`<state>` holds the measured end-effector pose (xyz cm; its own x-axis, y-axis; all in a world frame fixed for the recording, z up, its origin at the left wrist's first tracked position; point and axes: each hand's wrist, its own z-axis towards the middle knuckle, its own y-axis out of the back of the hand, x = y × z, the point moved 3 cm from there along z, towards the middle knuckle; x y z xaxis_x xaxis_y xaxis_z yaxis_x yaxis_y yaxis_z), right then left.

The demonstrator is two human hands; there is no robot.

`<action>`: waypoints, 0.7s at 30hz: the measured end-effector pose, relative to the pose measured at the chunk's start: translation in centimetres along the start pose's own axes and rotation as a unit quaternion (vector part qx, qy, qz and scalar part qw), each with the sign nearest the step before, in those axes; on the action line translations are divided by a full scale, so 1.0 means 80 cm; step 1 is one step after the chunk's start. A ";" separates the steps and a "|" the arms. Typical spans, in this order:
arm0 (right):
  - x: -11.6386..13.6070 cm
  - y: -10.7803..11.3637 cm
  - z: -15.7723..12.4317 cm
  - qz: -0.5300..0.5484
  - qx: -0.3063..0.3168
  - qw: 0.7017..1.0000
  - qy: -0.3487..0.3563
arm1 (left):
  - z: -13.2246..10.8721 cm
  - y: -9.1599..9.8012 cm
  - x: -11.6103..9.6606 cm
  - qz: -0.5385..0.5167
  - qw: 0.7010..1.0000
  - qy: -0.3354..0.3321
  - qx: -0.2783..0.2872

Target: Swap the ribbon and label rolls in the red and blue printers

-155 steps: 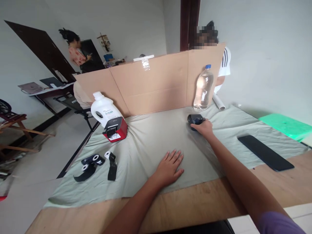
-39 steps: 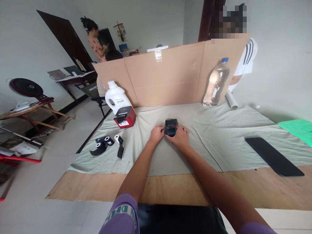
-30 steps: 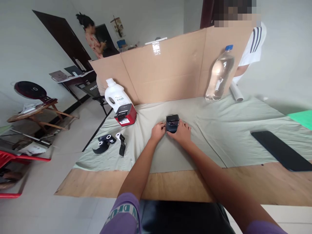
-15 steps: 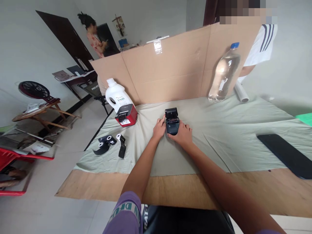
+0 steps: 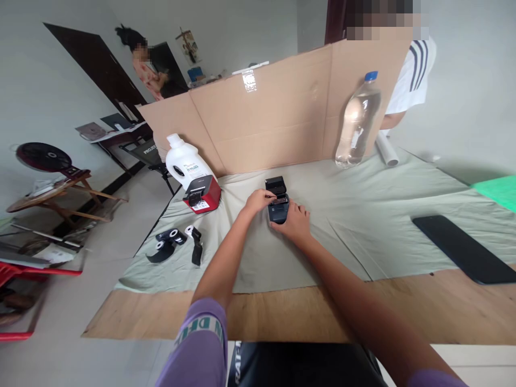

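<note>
A small black printer sits on the pale green cloth with its lid raised at the back. My right hand grips its near right side. My left hand reaches over its left edge, fingertips pinched at the open compartment; whether they hold anything there is hidden. Both forearms stretch out from the table's near edge.
A red and black printer and a white jug stand at the left. Black holders with white paper rolls lie nearer. A water bottle stands before the cardboard screen. A black phone lies right. Two people are behind.
The small black printer came from the far right to the middle. Its lid has swung up. My left hand moved from the printer's side onto the open compartment.
</note>
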<state>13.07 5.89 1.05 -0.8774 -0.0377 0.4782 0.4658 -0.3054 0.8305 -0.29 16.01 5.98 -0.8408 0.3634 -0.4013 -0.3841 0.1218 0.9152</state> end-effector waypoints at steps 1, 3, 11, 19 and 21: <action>0.000 0.000 0.000 0.000 0.002 1.000 0.000 | 0.011 0.006 -0.004 0.017 0.999 0.000 0.028; 0.000 0.000 0.000 0.000 0.005 1.000 -0.002 | 0.029 0.014 -0.015 0.049 0.996 0.008 0.070; 0.000 0.002 0.001 -0.003 0.014 1.000 -0.001 | 0.021 0.034 -0.049 0.120 0.992 0.020 0.031; 0.000 0.003 -0.001 0.012 -0.005 1.000 0.008 | -0.111 0.132 0.041 -0.001 0.988 0.036 -0.153; 0.000 0.000 0.000 0.011 -0.005 1.000 0.011 | -0.145 0.141 0.078 0.051 0.983 0.092 -0.147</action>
<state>13.07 5.90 1.09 -0.8690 -0.0652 0.4905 0.4844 -0.3145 0.8164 -14.30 8.96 13.33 -0.9251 0.1831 -0.3327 -0.3653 -0.1896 0.9114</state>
